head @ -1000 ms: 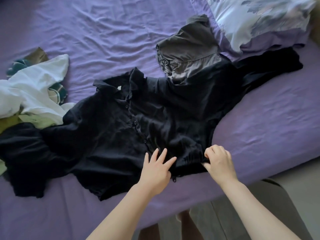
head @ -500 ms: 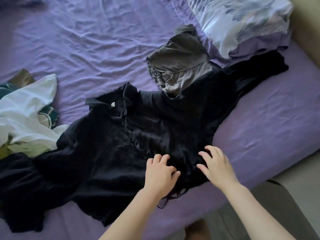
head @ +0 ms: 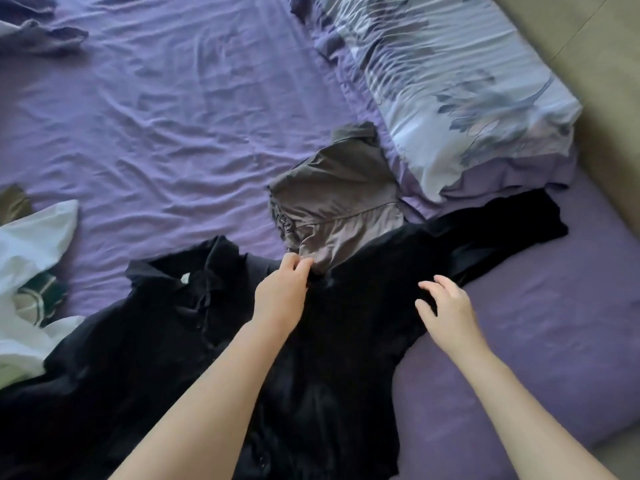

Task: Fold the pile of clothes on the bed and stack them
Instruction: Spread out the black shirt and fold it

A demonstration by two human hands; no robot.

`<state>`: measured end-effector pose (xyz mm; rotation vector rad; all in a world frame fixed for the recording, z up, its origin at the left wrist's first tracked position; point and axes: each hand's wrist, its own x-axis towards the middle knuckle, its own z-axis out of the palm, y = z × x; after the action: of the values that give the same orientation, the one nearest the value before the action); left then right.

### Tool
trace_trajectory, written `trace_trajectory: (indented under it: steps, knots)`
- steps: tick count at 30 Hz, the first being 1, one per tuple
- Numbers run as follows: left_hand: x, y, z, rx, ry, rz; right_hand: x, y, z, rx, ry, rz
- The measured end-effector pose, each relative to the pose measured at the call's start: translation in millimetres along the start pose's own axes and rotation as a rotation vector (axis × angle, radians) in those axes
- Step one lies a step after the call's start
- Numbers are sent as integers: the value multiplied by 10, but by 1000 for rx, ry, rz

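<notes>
Black shirt (head: 214, 341) lay spread across the purple bed (head: 173, 133), centre and lower left of frame. Left hand (head: 282, 294) pinched its fabric beside the folded grey garment (head: 336, 209), centre. Right hand (head: 446, 310) rested on the shirt, fingers loosely spread, holding nothing. White garment (head: 31, 251) at left edge; pillow (head: 450, 91) upper right.

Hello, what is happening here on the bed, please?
A person is sorting clothes on a bed with a purple sheet. A black buttoned shirt lies spread out, not yet folded. The left hand pinches fabric where the shirt meets a folded grey garment. The right hand hovers open over the shirt's right side. Unfolded white clothes wait at the left, and a patterned pillow lies beyond.
</notes>
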<state>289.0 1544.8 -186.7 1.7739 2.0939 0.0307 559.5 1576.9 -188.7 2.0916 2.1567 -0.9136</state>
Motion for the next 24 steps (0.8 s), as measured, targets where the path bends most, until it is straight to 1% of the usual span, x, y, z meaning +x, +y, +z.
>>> trace_trajectory:
  steps: [2, 5, 6, 7, 8, 10, 11, 12, 14, 16, 19, 20, 22, 23, 24]
  knots:
    - [144, 66, -50, -107, 100, -105, 350, 157, -207, -16, 64, -13]
    - [311, 249, -38, -394, 303, -355, 742, 386, -428, -68, 124, -2]
    - [330, 338, -17, -442, 348, -388, 846, 466, -485, -98, 129, 13]
    - [325, 434, 25, -438, 357, -369, 942, 539, -532, -118, 120, 32]
    - [300, 536, 88, -394, 342, -291, 1021, 603, -573, -120, 89, 54]
    - [243, 728, 277, -203, 290, -24, 1139, 703, -616, -126, -29, 70]
    - [230, 806, 383, -87, 217, 90, 1166, 738, -613, -153, -76, 60]
    - [233, 868, 480, 17, 92, 139, 1177, 767, -595, -186, -91, 53]
    - [282, 909, 665, 145, -132, 99, 1139, 777, -525, -212, -26, 59]
    - [352, 920, 786, 215, -237, 56, 1065, 739, -415, -143, 69, 101]
    - [445, 967, 817, 280, -313, 40, 1032, 691, -271, -51, 134, 175]
    - [471, 976, 809, 292, -333, 37, 1033, 688, -251, 4, 195, 199]
    - [494, 987, 781, 306, -362, 36, 1045, 699, -255, 189, 414, 292]
    - [495, 986, 765, 305, -369, 40, 1046, 713, -265, 293, 528, 376]
    - [497, 985, 751, 304, -373, 45, 1050, 732, -277, 400, 602, 473]
